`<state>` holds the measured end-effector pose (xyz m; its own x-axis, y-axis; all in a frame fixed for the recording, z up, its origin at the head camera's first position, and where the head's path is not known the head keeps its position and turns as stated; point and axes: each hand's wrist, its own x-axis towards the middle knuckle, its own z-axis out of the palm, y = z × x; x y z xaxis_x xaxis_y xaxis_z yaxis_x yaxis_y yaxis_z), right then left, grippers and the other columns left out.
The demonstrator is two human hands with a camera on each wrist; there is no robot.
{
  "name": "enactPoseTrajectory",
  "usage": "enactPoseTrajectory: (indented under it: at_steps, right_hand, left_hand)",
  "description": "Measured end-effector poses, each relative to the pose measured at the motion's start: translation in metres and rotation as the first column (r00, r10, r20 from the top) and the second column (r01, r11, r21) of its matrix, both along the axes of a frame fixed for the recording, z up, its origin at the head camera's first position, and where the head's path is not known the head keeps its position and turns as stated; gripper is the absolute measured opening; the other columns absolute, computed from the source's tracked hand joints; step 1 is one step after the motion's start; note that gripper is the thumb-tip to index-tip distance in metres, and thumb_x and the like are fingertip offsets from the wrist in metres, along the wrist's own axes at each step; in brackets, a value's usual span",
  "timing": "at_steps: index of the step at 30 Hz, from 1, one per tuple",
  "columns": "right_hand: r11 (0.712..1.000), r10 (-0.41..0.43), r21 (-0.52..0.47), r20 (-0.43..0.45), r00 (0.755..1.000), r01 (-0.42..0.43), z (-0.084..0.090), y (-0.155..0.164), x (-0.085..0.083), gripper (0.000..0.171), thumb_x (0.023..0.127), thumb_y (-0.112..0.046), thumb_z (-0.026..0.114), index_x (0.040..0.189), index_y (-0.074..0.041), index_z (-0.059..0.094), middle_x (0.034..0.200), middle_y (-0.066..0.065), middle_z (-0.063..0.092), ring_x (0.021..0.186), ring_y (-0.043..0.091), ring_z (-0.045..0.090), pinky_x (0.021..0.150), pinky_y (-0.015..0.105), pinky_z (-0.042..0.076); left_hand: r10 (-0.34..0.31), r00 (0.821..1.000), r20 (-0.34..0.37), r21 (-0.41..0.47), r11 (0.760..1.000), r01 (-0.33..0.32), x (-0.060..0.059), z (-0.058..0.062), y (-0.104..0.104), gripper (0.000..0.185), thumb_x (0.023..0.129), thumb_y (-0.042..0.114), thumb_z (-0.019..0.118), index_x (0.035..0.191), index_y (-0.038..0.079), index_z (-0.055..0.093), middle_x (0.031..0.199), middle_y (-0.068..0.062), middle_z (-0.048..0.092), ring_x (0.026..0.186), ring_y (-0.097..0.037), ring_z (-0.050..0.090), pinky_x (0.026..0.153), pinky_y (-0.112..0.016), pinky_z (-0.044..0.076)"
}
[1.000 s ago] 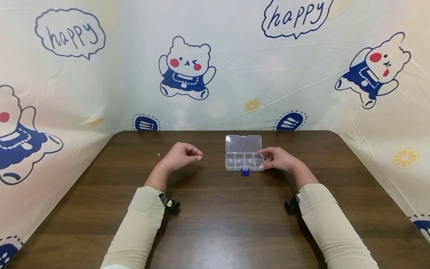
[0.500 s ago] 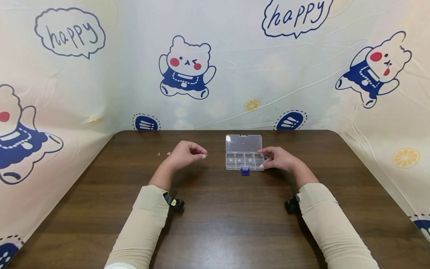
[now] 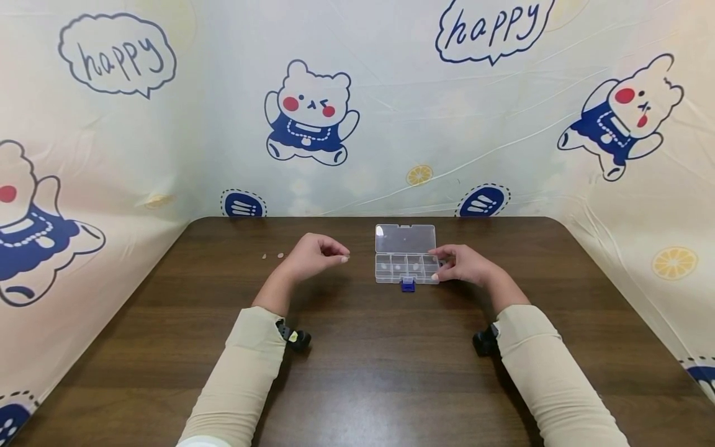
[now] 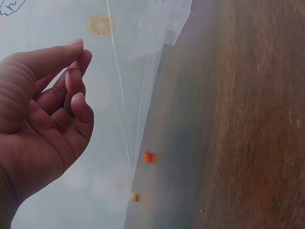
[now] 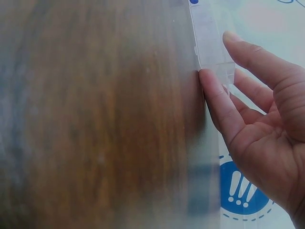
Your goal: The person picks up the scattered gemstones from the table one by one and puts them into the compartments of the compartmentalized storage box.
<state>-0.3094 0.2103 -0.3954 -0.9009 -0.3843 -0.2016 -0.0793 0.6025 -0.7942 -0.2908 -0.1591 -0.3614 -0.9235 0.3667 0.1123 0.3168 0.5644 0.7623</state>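
Note:
My left hand (image 3: 313, 256) hovers over the table left of the box, thumb and fingertips pinched together. A tiny pale thing seems to show at its fingertips in the head view; its kind is hidden. Two small pieces lie behind that hand: an orange rounded one (image 4: 147, 156) and a yellow one (image 4: 134, 197). A clear plastic compartment box (image 3: 384, 275) stands with its lid (image 3: 404, 239) raised at the back and a blue latch (image 3: 408, 285) in front. Several small pale pieces sit in its front compartments. My right hand (image 3: 466, 265) grips the box's right end.
The brown wooden table (image 3: 385, 360) reaches a printed cloth backdrop (image 3: 391, 124) at the back and sides. A black wrist camera (image 3: 300, 340) sits on the left wrist, another black camera (image 3: 483, 343) on the right.
My left hand has moved right, toward the box, with fingertips kept pinched. A second small piece on the table has come into sight behind it. The right hand and box stay put.

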Motion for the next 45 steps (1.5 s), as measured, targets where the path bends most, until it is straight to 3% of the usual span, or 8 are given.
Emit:
enactPoseTrajectory:
  at_steps: [8, 17, 26, 35, 45]
  right_hand:
    - [1.000, 0.004, 0.003, -0.005, 1.000, -0.004, -0.003, 0.001, -0.001, 0.068, 0.082, -0.018, 0.080, 0.141, -0.006, 0.049, 0.137, 0.022, 0.047, 0.100, 0.025, 0.061, 0.097, 0.042, 0.047]
    - [1.000, 0.000, -0.001, -0.005, 1.000, 0.000, -0.003, 0.000, -0.001, 0.067, 0.082, -0.016, 0.080, 0.140, -0.006, 0.049, 0.136, 0.021, 0.048, 0.101, 0.026, 0.061, 0.095, 0.041, 0.048]
    - [1.000, -0.004, 0.001, -0.012, 1.000, 0.004, -0.002, 0.000, -0.001, 0.068, 0.082, -0.016, 0.080, 0.141, -0.007, 0.049, 0.136, 0.021, 0.048, 0.100, 0.026, 0.061, 0.094, 0.040, 0.048]
    - [1.000, -0.002, -0.004, -0.004, 1.000, 0.002, -0.004, 0.000, -0.003, 0.069, 0.081, -0.016, 0.081, 0.141, -0.005, 0.048, 0.137, 0.022, 0.049, 0.100, 0.025, 0.062, 0.093, 0.039, 0.049]
    - [1.000, 0.008, -0.005, -0.005, 1.000, -0.008, -0.002, 0.000, 0.000, 0.069, 0.083, -0.015, 0.079, 0.143, -0.005, 0.046, 0.139, 0.021, 0.047, 0.102, 0.025, 0.062, 0.092, 0.038, 0.050]
  left_hand:
    - [-0.023, 1.000, -0.006, 0.008, 1.000, 0.023, -0.001, 0.001, 0.007, 0.014, 0.087, 0.015, 0.075, 0.099, 0.009, 0.077, 0.091, -0.002, 0.071, 0.081, -0.021, 0.058, 0.072, -0.032, 0.051]
    - [-0.055, 0.999, 0.001, 0.029, 0.998, 0.055, -0.001, -0.001, 0.029, 0.012, 0.087, 0.014, 0.075, 0.098, 0.007, 0.077, 0.090, -0.002, 0.071, 0.079, -0.020, 0.058, 0.068, -0.031, 0.050]
    - [-0.020, 1.000, -0.010, 0.039, 0.999, 0.021, -0.004, -0.003, 0.045, 0.011, 0.087, 0.014, 0.075, 0.096, 0.008, 0.077, 0.088, -0.002, 0.070, 0.077, -0.022, 0.056, 0.067, -0.031, 0.049]
    - [-0.047, 0.999, -0.027, 0.044, 0.998, 0.048, -0.010, -0.002, 0.055, 0.017, 0.087, 0.013, 0.074, 0.099, 0.002, 0.076, 0.088, -0.002, 0.070, 0.077, -0.018, 0.056, 0.068, -0.029, 0.048]
    - [-0.075, 0.997, -0.004, 0.062, 0.995, 0.076, -0.013, 0.001, 0.067, 0.012, 0.088, 0.013, 0.074, 0.097, 0.007, 0.077, 0.091, -0.002, 0.070, 0.078, -0.019, 0.056, 0.067, -0.028, 0.048]
